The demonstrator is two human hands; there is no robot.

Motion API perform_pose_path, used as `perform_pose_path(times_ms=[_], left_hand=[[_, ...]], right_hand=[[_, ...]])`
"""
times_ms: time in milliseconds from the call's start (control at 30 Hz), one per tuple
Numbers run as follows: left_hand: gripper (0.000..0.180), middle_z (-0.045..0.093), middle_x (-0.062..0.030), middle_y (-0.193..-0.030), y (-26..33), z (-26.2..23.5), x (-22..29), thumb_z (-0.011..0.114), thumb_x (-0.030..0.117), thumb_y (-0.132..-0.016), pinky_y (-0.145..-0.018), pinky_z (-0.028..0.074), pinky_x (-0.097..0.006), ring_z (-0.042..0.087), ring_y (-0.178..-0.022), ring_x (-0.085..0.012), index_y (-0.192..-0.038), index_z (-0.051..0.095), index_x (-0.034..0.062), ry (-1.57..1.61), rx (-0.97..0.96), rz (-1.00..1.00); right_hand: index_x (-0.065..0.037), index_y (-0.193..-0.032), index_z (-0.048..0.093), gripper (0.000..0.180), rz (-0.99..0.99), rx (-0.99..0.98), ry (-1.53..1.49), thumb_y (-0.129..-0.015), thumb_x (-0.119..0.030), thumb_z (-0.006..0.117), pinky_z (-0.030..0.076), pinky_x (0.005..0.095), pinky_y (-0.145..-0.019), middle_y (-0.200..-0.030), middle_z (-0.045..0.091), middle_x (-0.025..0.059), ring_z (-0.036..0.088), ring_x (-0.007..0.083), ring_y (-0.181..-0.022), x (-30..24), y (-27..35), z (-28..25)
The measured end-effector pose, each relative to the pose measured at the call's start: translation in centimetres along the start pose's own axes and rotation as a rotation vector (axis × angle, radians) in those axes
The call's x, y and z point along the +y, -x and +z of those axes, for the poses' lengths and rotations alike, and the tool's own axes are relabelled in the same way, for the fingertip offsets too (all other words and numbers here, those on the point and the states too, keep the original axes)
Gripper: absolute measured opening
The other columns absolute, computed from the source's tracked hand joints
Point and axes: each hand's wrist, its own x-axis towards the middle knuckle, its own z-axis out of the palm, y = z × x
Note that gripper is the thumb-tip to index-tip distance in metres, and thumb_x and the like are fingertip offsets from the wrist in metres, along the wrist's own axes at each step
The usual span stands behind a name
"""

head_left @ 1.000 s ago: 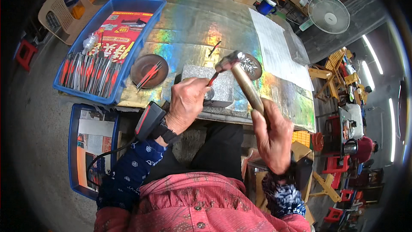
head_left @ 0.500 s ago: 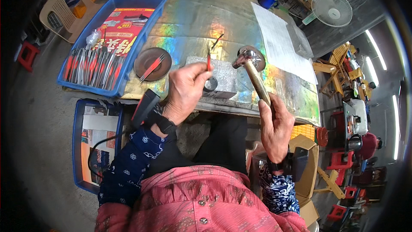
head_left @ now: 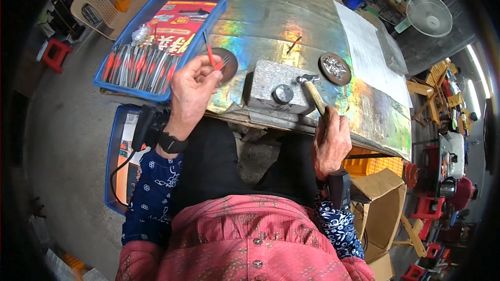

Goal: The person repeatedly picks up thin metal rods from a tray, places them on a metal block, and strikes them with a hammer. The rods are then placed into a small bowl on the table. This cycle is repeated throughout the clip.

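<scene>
My left hand (head_left: 192,88) is closed around a slim, red, stick-like tool (head_left: 210,54) with a dark tip, held upright beside the blue tray. Behind the fingers lies a brown round dish (head_left: 229,75), partly hidden, with a few thin pieces in it. My right hand (head_left: 332,143) grips the wooden handle of a hammer (head_left: 314,96). The hammer's metal head is low, over the right side of a grey metal block (head_left: 266,79); I cannot tell whether they touch. A short dark round metal piece (head_left: 283,93) sits at the block's near edge.
Many slim red and grey tools (head_left: 138,67) stand in a row in the blue tray (head_left: 225,1). Right of the block is a dish of small shiny pieces (head_left: 335,68). A thin dark strip (head_left: 294,44) lies behind the block. White sheets (head_left: 372,47) cover the table's right side.
My left hand has moved left with the red tool, away from the block to the near dish. The hammer has come down from its raised position toward the block. The view has shifted.
</scene>
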Motion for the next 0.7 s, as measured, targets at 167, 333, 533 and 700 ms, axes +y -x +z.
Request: perform_pose_path(times_ms=[167, 333, 533, 700], left_hand=[[0.025, 0.067, -0.0136, -0.086, 0.0, -2.6, -1.2, 0.065, 0.000, -0.084, -0.065, 0.052, -0.033, 0.066, -0.072, -0.0245, -0.109, 0.064, -0.0019, -0.819, 0.012, 0.382], [0.014, 0.060, -0.0155, -0.084, -0.3, -1.3, -3.4, 0.057, 0.004, -0.084, -0.064, 0.050, -0.046, 0.064, -0.078, -0.0359, -0.096, 0.065, 0.0010, -1.075, -0.025, 0.397], [0.007, 0.056, -0.0146, -0.082, -1.1, -0.4, -5.0, 0.056, 0.000, -0.080, -0.065, 0.049, -0.045, 0.062, -0.078, -0.0349, -0.085, 0.061, 0.0017, -1.207, -0.065, 0.458], [0.003, 0.060, -0.0142, -0.085, -1.5, 0.0, -5.5, 0.061, 0.003, -0.076, -0.065, 0.054, -0.041, 0.064, -0.083, -0.0316, -0.077, 0.063, 0.0022, -1.282, -0.049, 0.427]], right_hand=[[-0.008, -0.125, 0.053, 0.042, 0.041, -0.067, -0.033, -0.084, -0.005, 0.061, 0.048, 0.0454, -0.066, -0.095, 0.052, 0.0166, 0.058, 0.0380, -0.082, -0.1, 0.3, 1.0], [-0.008, -0.130, 0.047, 0.048, 0.073, -0.174, -0.143, -0.085, -0.009, 0.064, 0.050, 0.0480, -0.068, -0.101, 0.052, 0.0197, 0.059, 0.0420, -0.086, -0.6, 0.6, 1.1], [-0.006, -0.130, 0.046, 0.047, 0.100, -0.245, -0.156, -0.087, -0.012, 0.064, 0.051, 0.0481, -0.069, -0.104, 0.053, 0.0211, 0.060, 0.0426, -0.088, -0.8, 0.5, 0.8], [-0.005, -0.130, 0.046, 0.047, 0.064, -0.209, -0.205, -0.087, -0.011, 0.064, 0.050, 0.0481, -0.071, -0.105, 0.054, 0.0214, 0.060, 0.0432, -0.088, -0.7, 0.6, 0.9]])
